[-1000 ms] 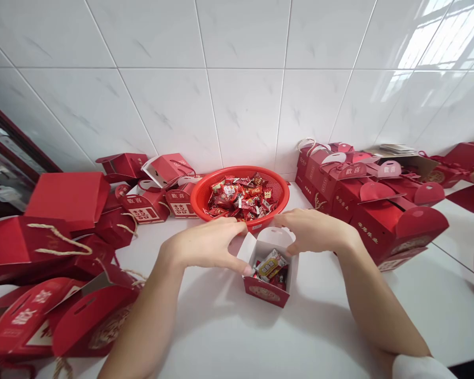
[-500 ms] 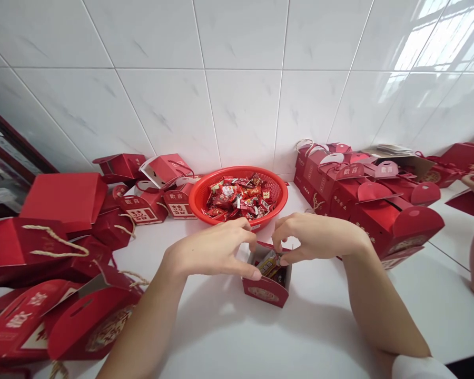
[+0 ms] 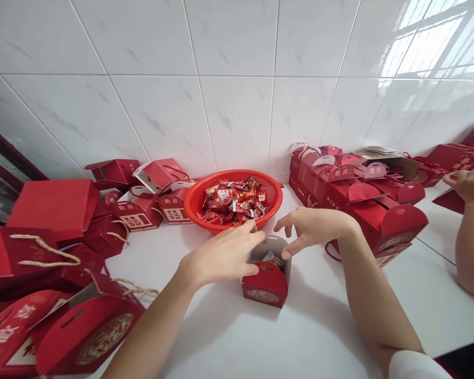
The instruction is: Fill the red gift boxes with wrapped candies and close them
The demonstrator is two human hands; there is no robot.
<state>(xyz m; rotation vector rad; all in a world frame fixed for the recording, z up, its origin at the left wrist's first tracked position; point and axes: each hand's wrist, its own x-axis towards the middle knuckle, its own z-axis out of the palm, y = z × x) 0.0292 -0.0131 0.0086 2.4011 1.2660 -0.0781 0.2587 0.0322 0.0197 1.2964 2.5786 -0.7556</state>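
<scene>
In the head view, the small red box (image 3: 264, 288) stands upright on the table (image 3: 229, 342), in front of the basket (image 3: 188, 202) of sweets. It holds at least one wrapped piece (image 3: 273, 258); its top is open, flaps unjoined. The left hand (image 3: 223, 254) is at its left side, thumb and fingers apart; the right hand (image 3: 319, 227) is at the other, fingers loosely spread. Whether either touches the card is unclear. The front flap hides most contents; another person's hand (image 3: 472, 185) is cut off.

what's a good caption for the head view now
Two hands over an open red box, a basket of sweets behind
</scene>
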